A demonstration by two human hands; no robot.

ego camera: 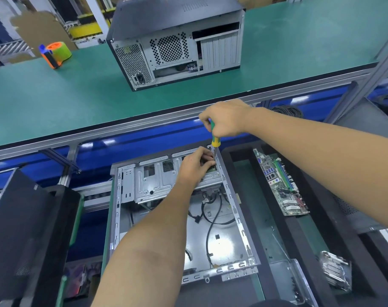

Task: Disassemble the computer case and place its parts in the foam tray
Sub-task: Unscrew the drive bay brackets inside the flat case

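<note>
Gripping the screwdriver (213, 138) upright, your right hand (225, 120) drives a screw at the open computer case (166, 209), mid-frame, while your left hand (194, 166) pinches the part beneath, steadying it; foam tray (250, 151) waits right.

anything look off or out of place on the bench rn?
Nothing alarming. The motherboard lies tilted in the black foam tray, and loose black cables sprawl across the open case floor, normal mid-teardown.
</note>
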